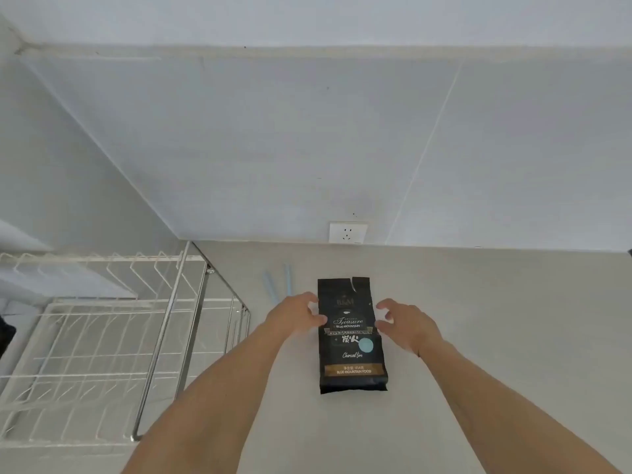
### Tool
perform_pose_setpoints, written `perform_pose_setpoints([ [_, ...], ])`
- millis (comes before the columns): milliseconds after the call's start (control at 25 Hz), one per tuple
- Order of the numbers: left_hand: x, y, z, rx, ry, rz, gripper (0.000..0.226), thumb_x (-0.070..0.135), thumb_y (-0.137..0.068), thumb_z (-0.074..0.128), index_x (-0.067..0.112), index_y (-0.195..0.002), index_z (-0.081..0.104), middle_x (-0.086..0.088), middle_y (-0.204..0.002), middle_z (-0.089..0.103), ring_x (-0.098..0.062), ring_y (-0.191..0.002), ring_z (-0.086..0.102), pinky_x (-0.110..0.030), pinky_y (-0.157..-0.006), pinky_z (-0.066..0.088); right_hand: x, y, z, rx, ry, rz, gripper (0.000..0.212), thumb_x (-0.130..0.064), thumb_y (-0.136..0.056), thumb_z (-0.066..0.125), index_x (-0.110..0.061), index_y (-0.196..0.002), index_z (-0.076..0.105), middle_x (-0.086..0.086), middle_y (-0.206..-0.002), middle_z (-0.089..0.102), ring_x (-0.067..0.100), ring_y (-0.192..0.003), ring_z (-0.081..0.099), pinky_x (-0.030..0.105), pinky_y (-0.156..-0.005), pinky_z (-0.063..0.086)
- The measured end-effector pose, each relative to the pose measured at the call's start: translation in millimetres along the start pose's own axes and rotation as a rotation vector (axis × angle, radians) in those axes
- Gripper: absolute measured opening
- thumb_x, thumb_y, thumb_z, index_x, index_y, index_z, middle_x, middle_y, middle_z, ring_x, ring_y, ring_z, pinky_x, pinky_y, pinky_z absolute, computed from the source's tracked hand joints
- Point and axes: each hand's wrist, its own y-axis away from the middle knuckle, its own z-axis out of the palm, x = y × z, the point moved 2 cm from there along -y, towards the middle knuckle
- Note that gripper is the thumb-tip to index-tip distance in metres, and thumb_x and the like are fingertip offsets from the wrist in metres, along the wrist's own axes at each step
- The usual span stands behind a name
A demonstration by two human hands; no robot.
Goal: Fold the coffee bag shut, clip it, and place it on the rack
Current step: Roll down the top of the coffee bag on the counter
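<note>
A black coffee bag (350,360) lies flat on the pale countertop (478,319), its torn, unfolded top edge pointing toward the wall. My left hand (294,314) is at the bag's left edge, fingers spread, thumb touching the bag. My right hand (403,323) hovers at the bag's right edge with fingers curled apart, holding nothing. A light blue clip (278,280), seen as two thin bars, lies on the counter just beyond my left hand. The white wire rack (113,336) stands at the left.
A white wall socket (347,232) sits on the wall behind the bag. The rack's metal frame posts (191,323) rise between the rack and the bag. Bare counter spreads to the right of the bag.
</note>
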Motion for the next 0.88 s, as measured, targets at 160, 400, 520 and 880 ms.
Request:
perform_pose_setpoints([
  [160,-0.6,-14.0,7.9,0.027,0.072,0.000,0.056,0.041,-0.081,0.068,0.028,-0.131,0.048,-0.002,-0.116,0.068,-0.024,-0.106,0.062,-0.041,-0.095,0.050,-4.7,-20.7,7.4,-0.037,-0.123,0.034,0.043,-0.036,-0.092,0.053,-0.031,-0.133,0.043,0.002,-0.125,0.062,0.023,-0.106,0.059,0.034,-0.083,0.048],
  [400,0.6,-23.6,17.8,0.098,0.282,0.041,0.044,0.026,-0.079,0.075,0.021,-0.121,0.061,-0.007,-0.109,0.066,-0.025,-0.099,0.063,-0.040,-0.093,0.051,-9.2,-33.4,19.1,0.003,-0.485,0.091,0.038,-0.019,-0.088,0.064,-0.026,-0.124,0.054,0.001,-0.101,0.066,0.020,-0.088,0.061,0.030,-0.073,0.053],
  [520,1.3,-22.5,21.1,0.105,0.354,0.037,0.039,0.019,-0.079,0.076,0.019,-0.116,0.064,-0.009,-0.104,0.065,-0.027,-0.099,0.062,-0.037,-0.089,0.052,-9.6,-33.8,21.5,0.024,-0.659,0.139,0.036,-0.013,-0.085,0.069,-0.021,-0.118,0.059,0.006,-0.100,0.070,0.021,-0.084,0.064,0.025,-0.064,0.051],
  [880,6.2,16.0,12.9,0.195,0.628,0.078,0.028,0.002,-0.077,0.075,0.017,-0.100,0.067,-0.005,-0.076,0.060,-0.022,-0.076,0.062,-0.027,-0.071,0.052,-14.0,3.0,9.2,0.122,-0.944,0.091,0.026,-0.008,-0.082,0.072,-0.020,-0.104,0.066,0.008,-0.097,0.074,0.026,-0.090,0.067,0.030,-0.066,0.052],
])
